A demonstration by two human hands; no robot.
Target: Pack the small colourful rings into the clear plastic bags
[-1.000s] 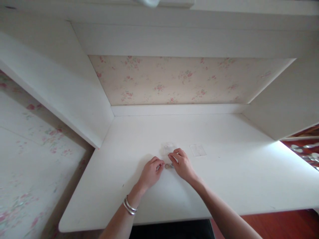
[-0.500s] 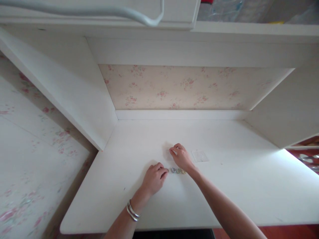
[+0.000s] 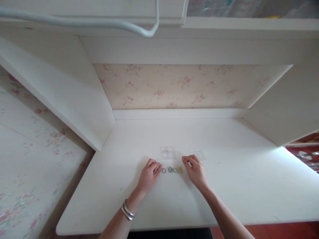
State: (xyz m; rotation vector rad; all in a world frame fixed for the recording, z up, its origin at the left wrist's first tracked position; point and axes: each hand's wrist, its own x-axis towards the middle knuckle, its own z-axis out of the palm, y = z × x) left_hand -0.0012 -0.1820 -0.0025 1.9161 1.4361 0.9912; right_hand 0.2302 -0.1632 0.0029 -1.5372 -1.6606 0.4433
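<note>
Small rings lie in a row on the white desk: a pinkish ring (image 3: 163, 170), a grey ring (image 3: 170, 169), a greenish ring (image 3: 175, 170) and a yellow ring (image 3: 180, 170). At the left end of the row is my left hand (image 3: 149, 176), its thumb and fingers pinched close beside the pinkish ring; any tiny thing between them is too small to name. My right hand (image 3: 195, 170) hovers right of the yellow ring, fingertips pinched together, their contents unclear. Behind the row sits a clear flat plastic case (image 3: 170, 153) with a small ring-like thing in it.
A second clear plastic piece (image 3: 201, 155) lies behind my right hand. The white desk (image 3: 139, 205) has a side panel (image 3: 64, 76) on the left and a back ledge (image 3: 179, 114). Overhead runs a white tube (image 3: 99, 23). Spoon-like items (image 3: 306, 155) show at far right.
My right hand has moved right, away from the clear case, which now shows. My left hand has drawn slightly left, uncovering the pinkish ring. The view has shifted slightly.
</note>
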